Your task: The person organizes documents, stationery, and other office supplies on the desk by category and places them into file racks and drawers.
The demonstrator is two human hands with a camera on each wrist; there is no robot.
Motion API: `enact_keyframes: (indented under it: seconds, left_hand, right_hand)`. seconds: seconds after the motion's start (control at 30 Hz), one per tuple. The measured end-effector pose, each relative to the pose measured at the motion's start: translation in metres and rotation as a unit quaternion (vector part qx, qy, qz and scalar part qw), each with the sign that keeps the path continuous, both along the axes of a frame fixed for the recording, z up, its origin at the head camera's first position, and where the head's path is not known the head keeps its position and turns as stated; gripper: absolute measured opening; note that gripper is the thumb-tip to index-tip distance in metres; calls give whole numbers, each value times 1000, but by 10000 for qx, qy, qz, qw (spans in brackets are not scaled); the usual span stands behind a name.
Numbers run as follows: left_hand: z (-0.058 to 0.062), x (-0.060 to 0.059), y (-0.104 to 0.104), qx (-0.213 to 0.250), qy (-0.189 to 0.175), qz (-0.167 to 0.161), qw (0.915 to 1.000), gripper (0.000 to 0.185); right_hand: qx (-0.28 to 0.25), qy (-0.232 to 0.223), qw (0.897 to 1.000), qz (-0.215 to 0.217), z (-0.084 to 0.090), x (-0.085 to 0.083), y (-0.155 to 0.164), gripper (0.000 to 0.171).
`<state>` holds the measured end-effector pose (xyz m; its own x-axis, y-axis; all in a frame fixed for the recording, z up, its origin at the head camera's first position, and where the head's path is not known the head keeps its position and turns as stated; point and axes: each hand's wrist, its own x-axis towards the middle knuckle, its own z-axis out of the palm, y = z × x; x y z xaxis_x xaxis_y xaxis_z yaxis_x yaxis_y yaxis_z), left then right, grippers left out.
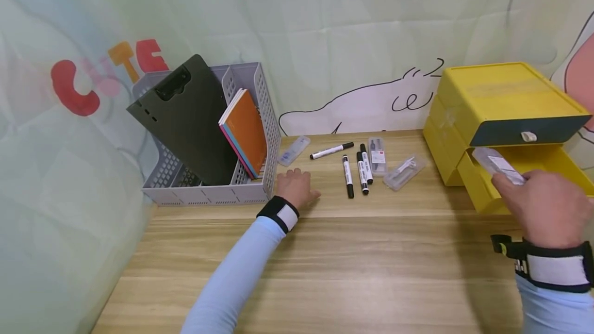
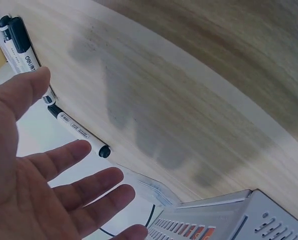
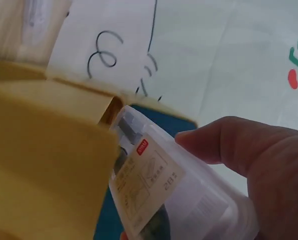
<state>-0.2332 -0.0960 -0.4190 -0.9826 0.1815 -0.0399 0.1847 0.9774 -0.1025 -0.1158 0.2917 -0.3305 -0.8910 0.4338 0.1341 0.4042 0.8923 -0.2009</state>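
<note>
My right hand (image 1: 543, 207) grips a clear plastic case with a white label (image 1: 497, 165) and holds it over the open lower drawer (image 1: 552, 160) of the yellow drawer box (image 1: 501, 97). In the right wrist view the clear case (image 3: 159, 192) is tilted against the yellow drawer edge (image 3: 48, 165), with my thumb on it. My left hand (image 1: 296, 187) hovers open just above the wooden table (image 1: 325, 262), beside the grey file basket (image 1: 204, 189); its fingers (image 2: 83, 187) are spread and hold nothing. Several black and white markers (image 1: 355, 169) lie to its right.
The grey basket holds a dark clipboard (image 1: 185, 117) and an orange notebook (image 1: 246, 133). More clear plastic cases (image 1: 403, 171) lie among the markers, and one small case (image 1: 293, 149) lies by the basket. A printed curtain (image 1: 325, 40) hangs behind the table.
</note>
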Motion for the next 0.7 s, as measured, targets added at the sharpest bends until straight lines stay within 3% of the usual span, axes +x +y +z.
enact_keyframes:
  seconds: [0.13, 0.47, 0.7]
  left_hand:
    - [-1, -1, -1, -7, 58, -81, 10000, 57]
    - [-2, -1, 0, 30, -91, -76, 9999, 56]
    - [1, 1, 0, 56, -29, -113, 9999, 50]
  right_hand:
    - [100, -375, 9992, -44, -2, -6, 7, 68]
    - [239, -1085, 9938, -3, -11, -44, 12, 87]
    - [-274, -1468, 9872, 562, -17, -49, 21, 74]
